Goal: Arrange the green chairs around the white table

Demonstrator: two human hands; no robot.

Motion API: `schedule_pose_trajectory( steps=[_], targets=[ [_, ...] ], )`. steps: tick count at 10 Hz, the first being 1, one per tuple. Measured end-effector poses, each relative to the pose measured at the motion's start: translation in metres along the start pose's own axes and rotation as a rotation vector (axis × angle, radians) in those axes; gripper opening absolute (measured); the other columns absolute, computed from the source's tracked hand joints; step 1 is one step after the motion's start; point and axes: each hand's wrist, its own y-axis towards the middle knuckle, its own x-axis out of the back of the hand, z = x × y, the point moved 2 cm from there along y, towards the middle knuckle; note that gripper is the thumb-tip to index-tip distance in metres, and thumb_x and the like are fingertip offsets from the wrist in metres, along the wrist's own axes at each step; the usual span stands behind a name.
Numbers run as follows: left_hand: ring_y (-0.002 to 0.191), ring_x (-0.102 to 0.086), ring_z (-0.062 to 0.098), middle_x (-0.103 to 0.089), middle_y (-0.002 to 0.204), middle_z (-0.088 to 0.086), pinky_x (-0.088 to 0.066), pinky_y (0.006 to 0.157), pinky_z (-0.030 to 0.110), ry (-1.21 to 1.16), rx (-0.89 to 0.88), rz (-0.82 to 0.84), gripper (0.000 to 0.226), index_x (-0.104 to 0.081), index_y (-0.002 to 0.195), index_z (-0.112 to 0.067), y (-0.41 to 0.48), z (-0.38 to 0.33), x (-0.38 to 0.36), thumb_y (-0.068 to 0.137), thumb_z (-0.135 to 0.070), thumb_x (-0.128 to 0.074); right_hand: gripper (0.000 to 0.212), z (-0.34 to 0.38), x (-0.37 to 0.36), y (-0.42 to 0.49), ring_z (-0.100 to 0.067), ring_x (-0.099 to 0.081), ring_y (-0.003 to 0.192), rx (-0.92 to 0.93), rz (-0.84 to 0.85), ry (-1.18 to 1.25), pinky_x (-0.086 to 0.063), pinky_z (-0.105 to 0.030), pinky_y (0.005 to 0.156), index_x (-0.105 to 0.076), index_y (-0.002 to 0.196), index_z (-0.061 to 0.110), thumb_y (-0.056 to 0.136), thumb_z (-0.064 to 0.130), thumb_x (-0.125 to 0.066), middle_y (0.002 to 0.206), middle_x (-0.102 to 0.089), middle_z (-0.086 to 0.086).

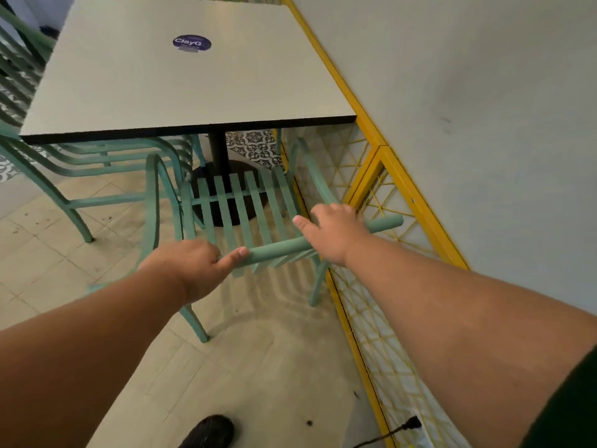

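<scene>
A green slatted chair (239, 205) stands in front of me, its seat partly under the near edge of the white table (155, 88). My left hand (190, 266) grips the left part of the chair's round top rail. My right hand (332, 231) grips the same rail further right. A second green chair (97, 163) stands at the table's left side, pushed partly beneath it. More green chair backs (19, 59) show at the far left edge.
A yellow-framed mesh partition (381, 176) runs close along the right, below a pale wall. The table's black post and round base (219, 176) stand under the top. A purple round sticker (192, 43) lies on the table. My dark shoe (210, 431) and a black cable (397, 428) are on the tiled floor.
</scene>
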Motion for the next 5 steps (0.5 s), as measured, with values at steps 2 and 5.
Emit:
schedule_pose_trajectory(
  steps=[2,5],
  targets=[
    [0.123,-0.058,0.025,-0.059,0.137,0.005,-0.048,0.108,0.046,0.116,-0.049,0.209,0.106,-0.050,0.145,-0.033,-0.003,-0.011,0.026,0.074,-0.094,-0.001,0.051,0.002,0.087,-0.061,-0.034,-0.054,0.125,-0.150,-0.220,0.211,-0.047,-0.045,0.098,-0.059,0.126,0.012,0.105,0.055,-0.040,0.131,-0.060,-0.013],
    [0.150,-0.034,0.023,-0.038,0.164,-0.005,-0.037,0.117,0.045,0.202,-0.521,-0.263,0.083,-0.029,0.160,-0.033,-0.031,-0.139,0.244,0.092,-0.080,-0.018,0.055,-0.025,0.261,-0.208,-0.037,-0.057,0.118,-0.481,-0.501,0.026,-0.047,-0.044,0.096,-0.059,0.123,0.013,0.103,0.060,-0.038,0.125,-0.063,-0.014]
  ],
)
